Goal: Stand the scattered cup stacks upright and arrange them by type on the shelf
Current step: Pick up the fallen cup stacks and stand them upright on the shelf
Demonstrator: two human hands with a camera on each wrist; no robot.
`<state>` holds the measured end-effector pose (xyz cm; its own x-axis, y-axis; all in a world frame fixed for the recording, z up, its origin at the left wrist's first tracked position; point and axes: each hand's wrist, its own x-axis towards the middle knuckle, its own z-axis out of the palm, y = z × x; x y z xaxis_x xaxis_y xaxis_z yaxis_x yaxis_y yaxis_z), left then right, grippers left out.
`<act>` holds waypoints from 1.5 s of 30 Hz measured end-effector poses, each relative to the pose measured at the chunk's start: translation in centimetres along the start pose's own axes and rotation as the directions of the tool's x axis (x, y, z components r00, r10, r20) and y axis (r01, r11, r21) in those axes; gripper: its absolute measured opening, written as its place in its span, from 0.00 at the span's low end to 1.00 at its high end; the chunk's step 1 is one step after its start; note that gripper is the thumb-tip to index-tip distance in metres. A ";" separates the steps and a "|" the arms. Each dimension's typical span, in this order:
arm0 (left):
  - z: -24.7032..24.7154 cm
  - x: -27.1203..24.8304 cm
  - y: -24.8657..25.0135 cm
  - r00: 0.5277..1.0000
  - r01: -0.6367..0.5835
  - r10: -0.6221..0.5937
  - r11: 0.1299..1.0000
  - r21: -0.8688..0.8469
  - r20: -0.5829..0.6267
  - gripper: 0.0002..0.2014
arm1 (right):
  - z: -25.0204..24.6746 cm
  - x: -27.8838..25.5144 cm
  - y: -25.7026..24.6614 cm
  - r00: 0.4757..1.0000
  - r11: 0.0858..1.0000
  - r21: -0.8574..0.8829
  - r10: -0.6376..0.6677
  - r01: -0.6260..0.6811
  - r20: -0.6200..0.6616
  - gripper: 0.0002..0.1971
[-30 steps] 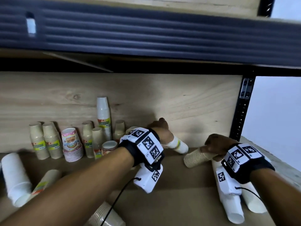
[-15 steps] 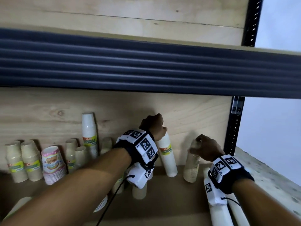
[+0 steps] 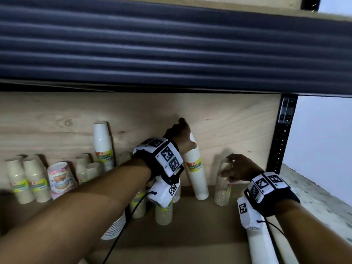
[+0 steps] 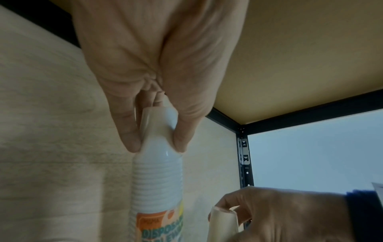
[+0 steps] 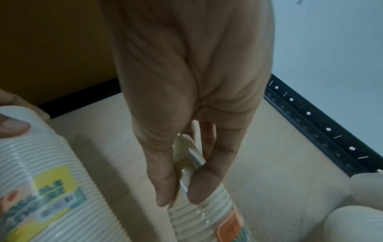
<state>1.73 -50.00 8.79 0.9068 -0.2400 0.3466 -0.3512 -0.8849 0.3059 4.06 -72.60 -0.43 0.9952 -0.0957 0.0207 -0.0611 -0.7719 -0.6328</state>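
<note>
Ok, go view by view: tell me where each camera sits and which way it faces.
Head: worn on the head, looking forward and down into the shelf; both forearms and hands show.
Left wrist: looks along the left hand gripping the white cup stack.
Right wrist: looks along the right hand gripping the beige cup stack.
Shared: all three show both stacks.

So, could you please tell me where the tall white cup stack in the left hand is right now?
In the head view the tall white cup stack stands right of centre against the plywood back wall, its top in the left hand, with the beige cup stack just right.
</note>
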 end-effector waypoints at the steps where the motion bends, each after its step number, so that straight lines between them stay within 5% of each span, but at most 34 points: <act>1: -0.1 0.2 0.1 1.000 -0.011 0.011 1.000 -0.014 -0.012 0.34 | -0.1 0.3 0.2 1.000 1.000 0.023 -0.002 0.002 0.000 0.28; 9: 0.8 1.6 -0.1 0.995 -0.087 0.082 0.990 -0.111 -0.055 0.26 | 0.4 1.7 0.9 0.996 0.999 0.051 -0.004 0.009 -0.094 0.23; 17: 1.6 0.9 0.2 0.989 -0.137 0.143 0.983 -0.119 0.047 0.39 | 0.2 0.7 0.7 0.998 0.998 0.060 -0.031 0.034 -0.056 0.15; 27: 2.7 1.4 0.3 0.985 -0.171 0.167 0.967 -0.188 -0.037 0.39 | 1.1 1.3 1.1 0.998 1.000 0.017 0.008 -0.007 -0.069 0.26; 34: 3.4 1.8 -0.4 0.980 -0.195 0.182 0.953 -0.232 -0.076 0.38 | 0.9 1.9 1.5 0.999 0.998 0.047 -0.046 0.046 0.000 0.22; 45: 4.2 2.7 -0.8 0.985 -0.169 0.172 0.975 -0.146 0.008 0.42 | 1.6 2.4 1.9 0.996 0.999 0.026 -0.026 0.029 -0.088 0.30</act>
<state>5.42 -51.63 5.78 0.8349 -0.3913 0.3872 -0.5293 -0.7638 0.3694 6.47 -73.32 -2.87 0.9858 -0.1306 0.1055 -0.0306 -0.7577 -0.6519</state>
